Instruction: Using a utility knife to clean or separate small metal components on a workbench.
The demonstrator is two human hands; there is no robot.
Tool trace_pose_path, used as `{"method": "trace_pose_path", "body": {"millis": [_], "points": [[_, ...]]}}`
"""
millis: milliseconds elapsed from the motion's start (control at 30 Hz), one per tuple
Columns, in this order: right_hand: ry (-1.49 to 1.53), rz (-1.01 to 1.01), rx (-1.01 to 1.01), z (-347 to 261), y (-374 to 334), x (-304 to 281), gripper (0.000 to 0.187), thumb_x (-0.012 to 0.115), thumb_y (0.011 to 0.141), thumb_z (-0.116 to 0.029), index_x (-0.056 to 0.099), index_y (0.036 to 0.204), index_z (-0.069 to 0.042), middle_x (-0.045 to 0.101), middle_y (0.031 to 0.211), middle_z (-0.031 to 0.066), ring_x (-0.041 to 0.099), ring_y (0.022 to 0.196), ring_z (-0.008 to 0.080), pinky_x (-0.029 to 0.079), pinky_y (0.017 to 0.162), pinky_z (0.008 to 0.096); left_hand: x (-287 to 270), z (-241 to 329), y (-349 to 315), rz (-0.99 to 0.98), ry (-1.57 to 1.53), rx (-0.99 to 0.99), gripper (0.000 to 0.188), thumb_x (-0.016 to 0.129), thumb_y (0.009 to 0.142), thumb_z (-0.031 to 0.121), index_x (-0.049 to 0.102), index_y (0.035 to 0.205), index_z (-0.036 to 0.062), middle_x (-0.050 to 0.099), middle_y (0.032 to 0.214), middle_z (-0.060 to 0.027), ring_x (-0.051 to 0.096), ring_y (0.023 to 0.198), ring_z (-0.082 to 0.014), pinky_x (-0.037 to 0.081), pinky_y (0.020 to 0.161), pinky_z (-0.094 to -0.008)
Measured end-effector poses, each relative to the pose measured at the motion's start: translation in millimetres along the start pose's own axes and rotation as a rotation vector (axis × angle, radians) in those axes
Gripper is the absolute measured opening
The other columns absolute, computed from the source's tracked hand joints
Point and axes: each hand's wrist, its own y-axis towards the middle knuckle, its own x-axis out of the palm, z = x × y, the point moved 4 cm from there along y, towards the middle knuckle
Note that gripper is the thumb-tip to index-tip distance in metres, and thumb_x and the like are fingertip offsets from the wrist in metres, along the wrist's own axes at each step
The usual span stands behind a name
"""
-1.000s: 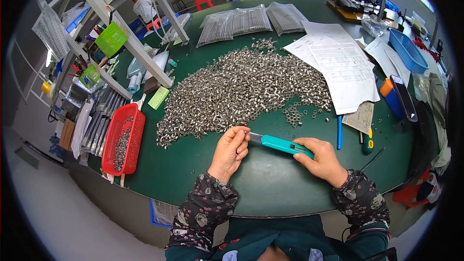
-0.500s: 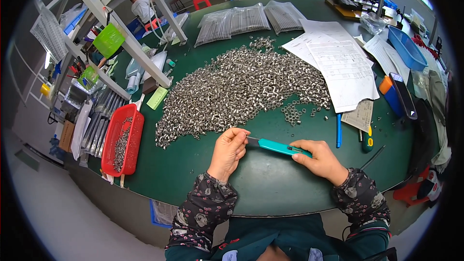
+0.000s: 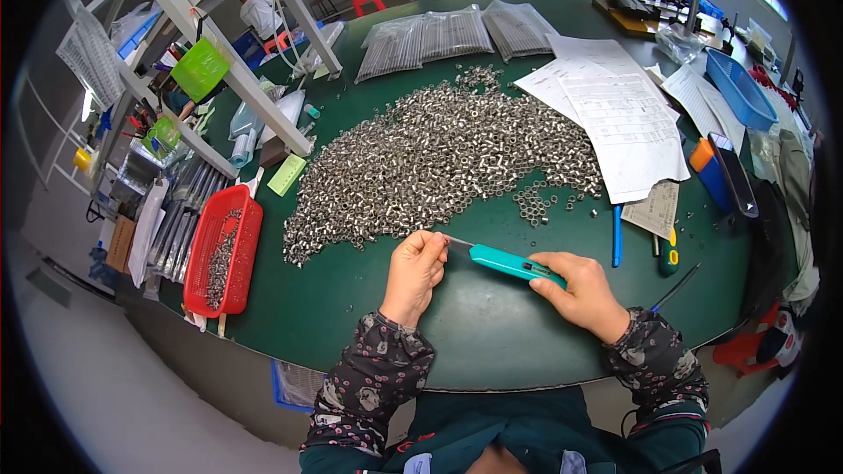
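A teal utility knife (image 3: 509,262) lies across my right hand (image 3: 584,290), its handle gripped between thumb and fingers. The blade sticks out to the left, and its tip reaches the fingertips of my left hand (image 3: 413,276). Those fingers are pinched together at the tip; whatever sits between them is too small to make out. Just beyond both hands spreads a wide heap of small silvery metal rings (image 3: 439,158). A few flat-lying rings (image 3: 532,204) form a small cluster at the heap's near right edge.
To the left stands a red basket (image 3: 250,250) holding more metal pieces. Papers (image 3: 623,140), a blue pen (image 3: 616,235), a green-yellow screwdriver (image 3: 669,256) and a phone (image 3: 734,177) lie at the right. Bagged rods (image 3: 457,35) rest at the back, by shelf legs (image 3: 255,105).
The knife has turned slightly, its blade end rising a little toward my left fingertips and showing a thinner edge. Both hands stay in nearly the same place.
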Motion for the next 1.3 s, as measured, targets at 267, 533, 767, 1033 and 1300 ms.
{"method": "trace_pose_path", "body": {"millis": [267,533,767,1033,1300], "points": [[0.002,-0.035,0.009,2,1,-2,0.025,0.059,0.074,-0.022,0.058,0.093,-0.005,0.058,0.074,0.0127,0.055,0.062,0.0304,0.043,0.055,0.0376,3,2,0,-0.059,0.098,0.026,0.015,0.050,0.086,0.016,0.053,0.081,0.0015,0.046,0.062,0.0002,0.031,0.043,-0.0017,0.024,0.036,-0.0143],[-0.122,0.176,-0.082,-2,2,-11,0.026,0.060,0.074,-0.018,0.056,0.096,-0.006,0.051,0.066,0.0108,0.052,0.054,0.0290,0.040,0.049,0.0362,5,6,-1,-0.054,-0.043,0.005,0.015,0.045,0.088,0.015,0.052,0.088,0.0019,0.052,0.073,-0.0034,0.034,0.044,-0.0017,0.026,0.035,-0.0133],[-0.054,0.130,-0.028,4,1,-6,0.026,0.060,0.074,-0.020,0.057,0.096,-0.005,0.055,0.071,0.0125,0.054,0.061,0.0300,0.042,0.053,0.0366,6,5,2,-0.107,-0.072,0.010,0.013,0.044,0.088,0.012,0.051,0.094,0.0026,0.055,0.080,-0.0051,0.037,0.047,-0.0015,0.027,0.035,-0.0132],[0.031,0.017,0.048,6,2,-3,0.027,0.059,0.075,-0.021,0.057,0.095,-0.004,0.060,0.084,0.0144,0.057,0.073,0.0313,0.045,0.063,0.0365,1,-1,3,-0.148,-0.105,0.004,0.013,0.048,0.087,0.012,0.051,0.096,0.0035,0.051,0.075,-0.0026,0.035,0.048,-0.0016,0.025,0.035,-0.0133],[0.054,-0.028,0.065,7,3,-2,0.027,0.059,0.074,-0.021,0.058,0.094,-0.003,0.059,0.081,0.0150,0.057,0.072,0.0302,0.044,0.062,0.0351,3,1,4,-0.158,-0.082,0.016,0.013,0.048,0.086,0.009,0.051,0.098,0.0039,0.051,0.078,-0.0020,0.037,0.051,-0.0020,0.026,0.037,-0.0131]]}}
